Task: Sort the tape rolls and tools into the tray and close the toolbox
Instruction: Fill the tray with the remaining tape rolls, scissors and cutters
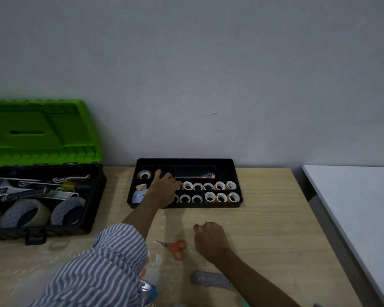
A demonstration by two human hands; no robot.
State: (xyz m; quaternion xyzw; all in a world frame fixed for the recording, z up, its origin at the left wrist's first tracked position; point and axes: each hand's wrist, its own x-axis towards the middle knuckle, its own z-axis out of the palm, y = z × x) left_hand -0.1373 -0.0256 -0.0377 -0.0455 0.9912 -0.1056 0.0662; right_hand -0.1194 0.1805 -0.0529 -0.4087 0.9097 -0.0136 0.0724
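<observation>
On the table, the tray held two near-full rows of tape rolls, left grip among them (hold unclear), right grip curled, seemingly empty; scissors lay unsorted, toolbox stood open.

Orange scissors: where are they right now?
In the head view the orange scissors lie on the wooden table, outside the black tray, just left of the right hand and right of the striped left sleeve.

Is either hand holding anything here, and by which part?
Cannot tell for the left hand: its fingers dip among the rolls in the tray, hiding any hold. The right hand is curled on the table with nothing showing in it.
</observation>
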